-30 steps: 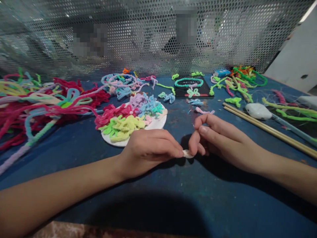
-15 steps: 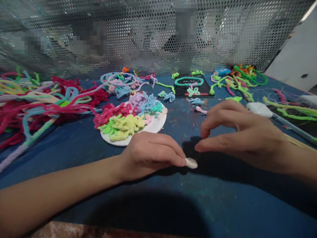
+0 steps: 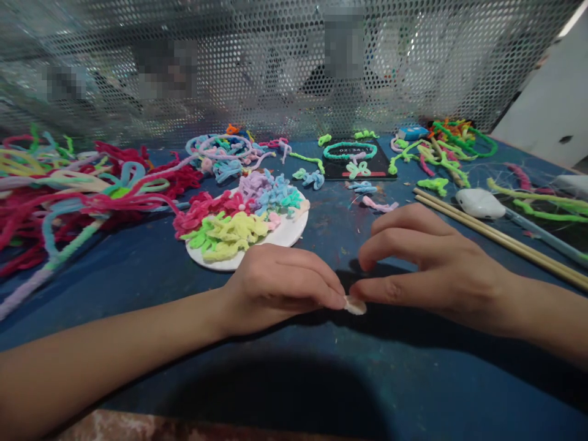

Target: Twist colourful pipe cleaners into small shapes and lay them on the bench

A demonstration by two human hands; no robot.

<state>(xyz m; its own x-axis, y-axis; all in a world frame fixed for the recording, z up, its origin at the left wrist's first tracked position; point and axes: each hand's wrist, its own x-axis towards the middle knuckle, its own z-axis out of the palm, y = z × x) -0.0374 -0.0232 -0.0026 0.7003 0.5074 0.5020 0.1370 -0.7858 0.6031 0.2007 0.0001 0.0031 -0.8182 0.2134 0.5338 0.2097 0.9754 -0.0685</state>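
Observation:
A small pale, oval piece (image 3: 356, 305), perhaps a bent bit of pipe cleaner, pokes out from between the thumb and fingertips of my left hand (image 3: 291, 278). Those fingers are pinched together low over the blue table. My right hand (image 3: 441, 269) hovers just to the right, thumb and forefinger curved with a gap between them. Its thumb tip is close to the pale piece; whether they touch I cannot tell. Just beyond my left hand is a white oval plate (image 3: 294, 231), heaped with pink, yellow, green, purple and blue fuzzy pipe-cleaner shapes (image 3: 239, 229).
A tangled pipe-cleaner pile (image 3: 92, 196) covers the left side. At the back lies a phone (image 3: 381, 166) with a teal ring (image 3: 350, 151) on it. On the right are wooden sticks (image 3: 500, 239) and a white earbud case (image 3: 480, 203). A perforated metal panel (image 3: 275, 73) stands behind.
My right hand has come left and down, bringing its thumb beside the pale piece and uncovering the wooden sticks. My left hand stays put with its pinch.

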